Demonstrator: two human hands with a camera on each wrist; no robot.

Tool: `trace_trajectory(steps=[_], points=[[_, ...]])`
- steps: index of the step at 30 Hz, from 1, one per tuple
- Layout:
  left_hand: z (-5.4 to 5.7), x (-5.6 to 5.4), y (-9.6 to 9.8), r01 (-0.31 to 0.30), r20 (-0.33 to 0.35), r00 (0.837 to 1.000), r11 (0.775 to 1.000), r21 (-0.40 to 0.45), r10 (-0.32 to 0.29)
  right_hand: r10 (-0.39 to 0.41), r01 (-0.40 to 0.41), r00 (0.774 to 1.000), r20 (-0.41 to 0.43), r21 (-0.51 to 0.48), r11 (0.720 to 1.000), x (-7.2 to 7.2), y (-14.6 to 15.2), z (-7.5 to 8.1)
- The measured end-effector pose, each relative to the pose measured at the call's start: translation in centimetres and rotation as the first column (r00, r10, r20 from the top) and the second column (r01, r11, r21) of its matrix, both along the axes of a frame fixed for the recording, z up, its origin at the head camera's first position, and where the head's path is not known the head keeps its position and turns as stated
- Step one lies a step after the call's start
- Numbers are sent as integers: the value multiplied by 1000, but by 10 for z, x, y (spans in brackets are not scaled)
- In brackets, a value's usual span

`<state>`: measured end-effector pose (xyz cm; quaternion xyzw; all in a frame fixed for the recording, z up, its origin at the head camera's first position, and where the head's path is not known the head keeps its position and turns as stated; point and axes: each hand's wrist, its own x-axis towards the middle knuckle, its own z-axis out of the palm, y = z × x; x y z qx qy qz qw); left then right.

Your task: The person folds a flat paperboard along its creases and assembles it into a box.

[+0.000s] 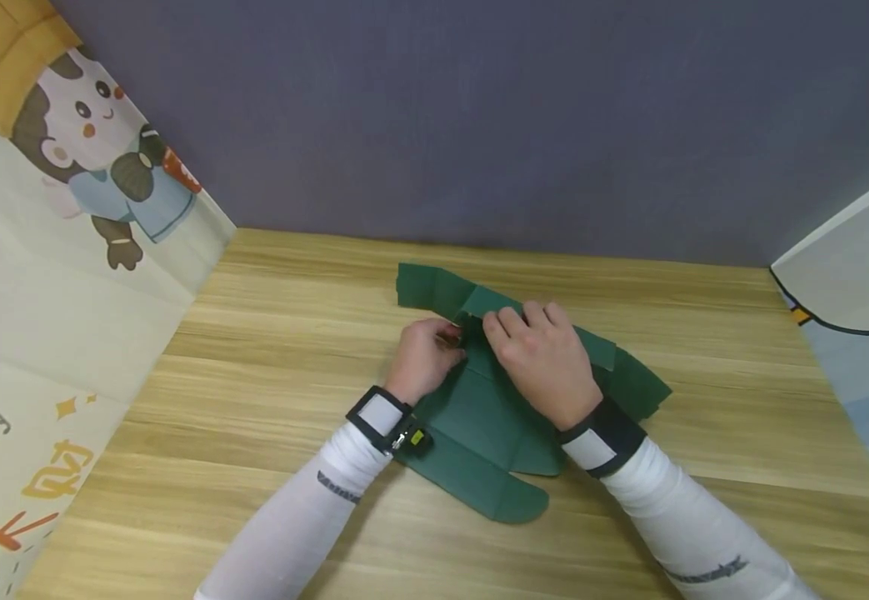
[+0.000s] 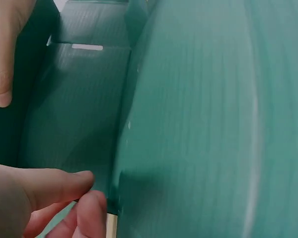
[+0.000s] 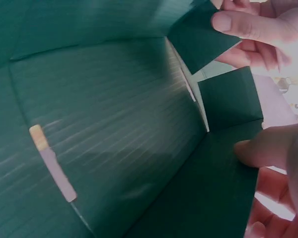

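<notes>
A dark green cardboard box blank (image 1: 471, 408), partly folded, lies on the table with creased panels spreading out. My left hand (image 1: 422, 358) pinches a small corner flap (image 3: 196, 42) between thumb and fingers at its left side. Over the far wall, my right hand (image 1: 542, 358) grips the upright panel (image 3: 203, 183), thumb on the inner face and fingers behind. Another small flap (image 3: 231, 99) stands between the two hands in the right wrist view. Narrow slots (image 3: 53, 166) are cut along the base creases. The head view hides the right thumb.
Beneath the cardboard is a wood-grain table (image 1: 277, 333). A dark grey-blue wall (image 1: 479, 125) rises behind it. Printed panels stand on both sides, the left one with a cartoon figure (image 1: 104, 142). A rounded flap (image 1: 520, 500) points toward the near edge.
</notes>
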<state>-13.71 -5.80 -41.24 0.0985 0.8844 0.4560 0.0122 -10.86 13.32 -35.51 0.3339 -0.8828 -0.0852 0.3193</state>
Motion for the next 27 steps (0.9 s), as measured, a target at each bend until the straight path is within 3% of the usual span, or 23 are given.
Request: trace_trajectory(steps=[5,9,12,19,22,27], points=[[2,0,-2,67,124,989,995,75,-76,0,0,1000,22,-1,1000,6,0,0],[3,-2,-5,76,256,958,977,198,-126,3,-3,999,44,4,1000,13,-2,-2],[2,-4,-6,50,315,940,965,258,-133,9,-10,999,46,21,1000,16,-3,-2],[2,-6,-11,-6,396,908,942,336,-135,19,-20,998,54,23,1000,19,-3,-4],[2,-7,-13,-14,407,904,940,340,-134,24,-25,998,55,11,1000,19,-3,-4],[4,-7,-21,-43,398,911,937,347,-105,20,-20,998,67,7,1000,19,-2,-4]])
